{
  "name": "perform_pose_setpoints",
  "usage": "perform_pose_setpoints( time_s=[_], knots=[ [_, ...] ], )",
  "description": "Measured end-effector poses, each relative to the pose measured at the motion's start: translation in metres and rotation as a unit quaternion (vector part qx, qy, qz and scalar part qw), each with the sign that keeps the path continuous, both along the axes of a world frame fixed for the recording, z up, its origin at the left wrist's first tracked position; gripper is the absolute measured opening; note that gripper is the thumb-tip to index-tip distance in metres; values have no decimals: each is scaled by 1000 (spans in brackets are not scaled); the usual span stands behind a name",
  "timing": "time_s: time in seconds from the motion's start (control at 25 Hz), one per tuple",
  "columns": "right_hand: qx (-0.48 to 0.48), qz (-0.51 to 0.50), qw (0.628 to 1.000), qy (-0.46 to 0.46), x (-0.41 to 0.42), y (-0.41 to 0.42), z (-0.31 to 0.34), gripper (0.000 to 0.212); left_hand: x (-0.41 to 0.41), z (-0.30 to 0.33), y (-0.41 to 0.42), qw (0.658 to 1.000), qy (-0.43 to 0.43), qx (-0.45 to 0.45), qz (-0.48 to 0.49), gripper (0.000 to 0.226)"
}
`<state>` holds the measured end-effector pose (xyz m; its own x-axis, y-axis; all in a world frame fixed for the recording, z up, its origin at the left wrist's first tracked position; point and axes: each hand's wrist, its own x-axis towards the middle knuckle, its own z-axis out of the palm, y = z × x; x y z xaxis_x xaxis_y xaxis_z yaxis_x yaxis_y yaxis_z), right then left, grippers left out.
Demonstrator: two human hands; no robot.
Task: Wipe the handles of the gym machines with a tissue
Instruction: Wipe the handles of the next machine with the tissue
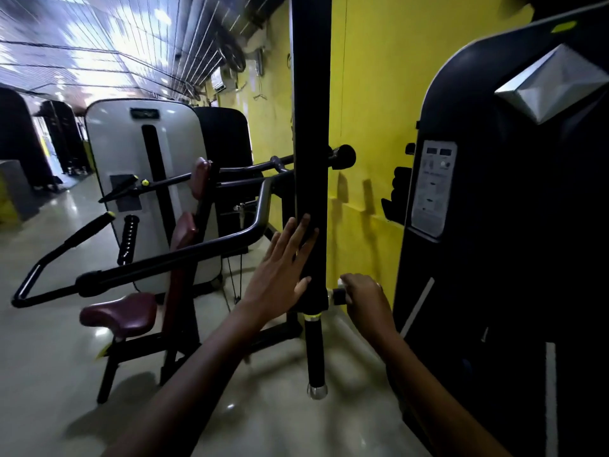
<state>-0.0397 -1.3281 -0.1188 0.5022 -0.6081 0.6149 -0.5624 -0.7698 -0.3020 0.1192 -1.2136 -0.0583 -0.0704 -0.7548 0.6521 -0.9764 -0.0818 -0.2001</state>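
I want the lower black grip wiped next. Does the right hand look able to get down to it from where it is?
Probably yes. The right hand grips a small white piece beside the black post, and the lower black grip hangs just below with only bare floor around it.

Overall light: dim indoors, right side nearly black
Source: bright ceiling panels (99, 61) at upper left, blown out to white glare
Reflections: pale sheen on the floor (66, 206) and on the white machine shroud (131, 143)
Shadows: soft dark shapes on the yellow wall (369, 94) and under the maroon seat (118, 313)
Blur: ceiling lines smeared, far background soft
Distortion: wide-angle bending, straight lines curve toward the edges
Sharpest area: centre, around the black upright post (311, 127)
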Motion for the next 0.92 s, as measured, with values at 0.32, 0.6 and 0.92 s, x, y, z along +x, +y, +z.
perform_pose_setpoints(
  time_s=[0.32, 0.6, 0.92],
  knots=[
    [-162, 62, 980, 94, 0, 0, -18, 32, 13, 19, -10, 990, -132, -8, 47, 102],
    [-303, 95, 937, 144, -11, -21, -23, 41, 12, 20, -14, 988, -144, -13, 47, 110],
    [-288, 72, 950, 93, -40, -42, -28, 42, 11, 21, -11, 983, -165, -6, 79, 108]
  ],
)
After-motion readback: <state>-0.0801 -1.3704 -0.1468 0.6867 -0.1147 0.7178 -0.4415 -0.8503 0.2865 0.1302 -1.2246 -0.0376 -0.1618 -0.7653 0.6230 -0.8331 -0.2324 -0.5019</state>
